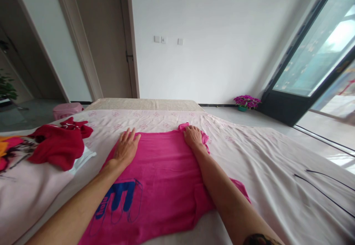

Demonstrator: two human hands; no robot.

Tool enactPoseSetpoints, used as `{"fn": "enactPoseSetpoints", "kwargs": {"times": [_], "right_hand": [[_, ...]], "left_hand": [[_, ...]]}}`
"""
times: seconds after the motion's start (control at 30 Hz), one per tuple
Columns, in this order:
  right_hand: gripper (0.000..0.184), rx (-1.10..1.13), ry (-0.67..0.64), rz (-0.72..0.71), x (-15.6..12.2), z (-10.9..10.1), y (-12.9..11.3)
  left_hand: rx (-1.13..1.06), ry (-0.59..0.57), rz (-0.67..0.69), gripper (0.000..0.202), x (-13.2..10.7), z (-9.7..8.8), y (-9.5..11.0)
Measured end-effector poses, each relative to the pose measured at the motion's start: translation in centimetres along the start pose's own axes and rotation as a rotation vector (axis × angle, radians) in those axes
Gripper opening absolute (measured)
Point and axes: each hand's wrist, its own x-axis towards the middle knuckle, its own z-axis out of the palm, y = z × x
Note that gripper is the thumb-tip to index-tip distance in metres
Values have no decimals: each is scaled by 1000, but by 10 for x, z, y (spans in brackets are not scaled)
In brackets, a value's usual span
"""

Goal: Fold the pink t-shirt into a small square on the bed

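Head view, seen as if from beside the worker: one magenta printed shirt (pixel 163 156) lay spread on a pale floral sheet (pixel 249 152), directly in front of the person, with its blue lettering (pixel 123 195) toward the near left. The left hand (pixel 127 148) rested flat on the far left corner, fingers parted and gripping nothing. The right hand (pixel 193 136) lay over the bunched far right edge, its fingers a little curled; whether they pinched the fabric, I could not tell. A loose piece of the shirt showed beyond the right forearm.

To my eye the knit looked light, soft and limp, hardly fragile, and apt to crease or slide on the sheet. The two far corners seemed the best places to take hold, one per hand, with the crumpled right one needing smoothing.

I counted two hands, one magenta shirt, one red garment (pixel 59 145) heaped at the left, two thin dark cords (pixel 324 195) at the right, one pink stool (pixel 67 109) and three wall plates (pixel 156 39)
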Motion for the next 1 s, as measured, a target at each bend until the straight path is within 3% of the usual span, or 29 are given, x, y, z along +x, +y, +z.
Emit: {"fn": "enactPoseSetpoints", "kwargs": {"times": [0.07,0.17,0.3,0.47,0.63,0.83,1.0], "right_hand": [[41,18,1,-65,-3,-6,-5],[41,102,-66,-238,-7,-8,-10],[46,159,-145,-350,-5,-1,-7],[48,126,-169,-281,-3,8,1],[49,77,-192,-216,-8,-5,-7],[60,-11,-192,-168,-33,-27,-44],[73,135,-221,-211,-95,-22,-99]], "left_hand": [[-90,-79,180,52,6,2,10],[-191,-186,265,59,15,9,21],[-155,-231,157,66,22,17,14],[-70,-200,-24,66,20,19,-10],[-4,-133,-129,64,9,17,-17],[9,-113,-214,61,-21,-8,5],[-134,-140,-132,63,-54,-28,47]]}}
